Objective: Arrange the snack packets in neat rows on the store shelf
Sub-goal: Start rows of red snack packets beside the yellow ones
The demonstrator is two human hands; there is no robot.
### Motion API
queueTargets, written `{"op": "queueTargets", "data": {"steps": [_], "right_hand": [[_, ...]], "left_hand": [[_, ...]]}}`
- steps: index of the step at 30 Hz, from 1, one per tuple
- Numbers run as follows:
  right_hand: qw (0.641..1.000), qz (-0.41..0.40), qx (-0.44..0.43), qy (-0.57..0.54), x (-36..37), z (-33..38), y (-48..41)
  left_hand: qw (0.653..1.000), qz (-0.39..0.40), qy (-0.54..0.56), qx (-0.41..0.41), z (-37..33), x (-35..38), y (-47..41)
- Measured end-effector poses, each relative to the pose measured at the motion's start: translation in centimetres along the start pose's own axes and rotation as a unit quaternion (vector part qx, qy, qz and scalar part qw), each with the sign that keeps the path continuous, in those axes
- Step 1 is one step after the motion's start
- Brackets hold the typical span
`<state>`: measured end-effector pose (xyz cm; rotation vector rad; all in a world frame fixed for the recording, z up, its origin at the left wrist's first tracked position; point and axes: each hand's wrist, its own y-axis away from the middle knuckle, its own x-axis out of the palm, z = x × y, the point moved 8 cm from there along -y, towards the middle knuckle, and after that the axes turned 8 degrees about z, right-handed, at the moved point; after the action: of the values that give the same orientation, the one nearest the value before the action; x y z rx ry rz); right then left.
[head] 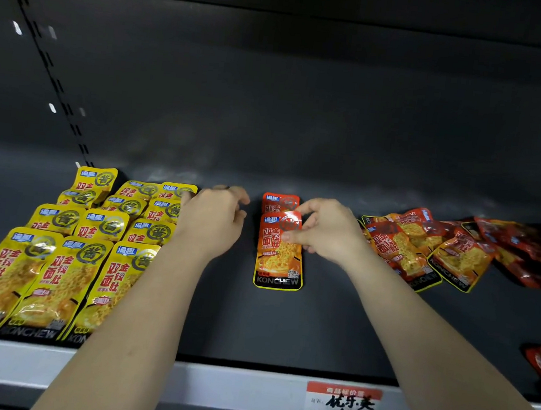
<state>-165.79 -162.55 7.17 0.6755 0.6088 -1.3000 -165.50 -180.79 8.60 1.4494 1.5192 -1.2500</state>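
Right hand [324, 234] pinches an orange snack packet [279, 259] lying mid shelf [351, 315].
Thumb and curled fingers [311, 207] clamp its top, overlapping a second orange packet [278, 201]; left hand [213, 223], loosely curled, empty, hovers beside the yellow packet rows [65, 249].

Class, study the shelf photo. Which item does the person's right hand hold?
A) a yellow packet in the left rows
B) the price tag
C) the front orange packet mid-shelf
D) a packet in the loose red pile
C: the right hand pinches the top of the front orange packet lying mid-shelf, apart from the yellow packets and the red pile.
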Motion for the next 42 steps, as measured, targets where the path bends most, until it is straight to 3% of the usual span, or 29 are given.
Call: {"op": "queueTargets", "data": {"steps": [12,16,23,30,37,42], "right_hand": [[1.0,0.011,-0.01,-0.01,-0.1,-0.4,-0.2],[0.998,-0.021,-0.04,-0.039,-1.9,-0.3,-0.2],[0.998,0.003,-0.016,0.059,-6.5,-2.5,0.1],[0.992,0.043,0.014,0.115,-6.5,-6.0,0.7],[0.999,-0.003,0.006,0.052,-6.4,-7.4,0.5],[0.982,-0.071,-0.028,-0.171,-8.4,-8.5,1.0]], "left_hand": [[1.0,-0.006,0.002,0.002,0.0,0.0,-0.1],[1.0,-0.006,-0.012,0.015,-0.6,-0.1,0.0],[0.989,-0.013,-0.101,0.103,-4.7,-0.5,0.5],[0.982,-0.02,-0.106,0.157,-8.6,-1.4,0.1],[0.983,-0.002,-0.088,0.162,-11.0,-0.1,-0.3],[0.986,0.014,-0.045,0.158,-10.2,1.6,0.4]]}}
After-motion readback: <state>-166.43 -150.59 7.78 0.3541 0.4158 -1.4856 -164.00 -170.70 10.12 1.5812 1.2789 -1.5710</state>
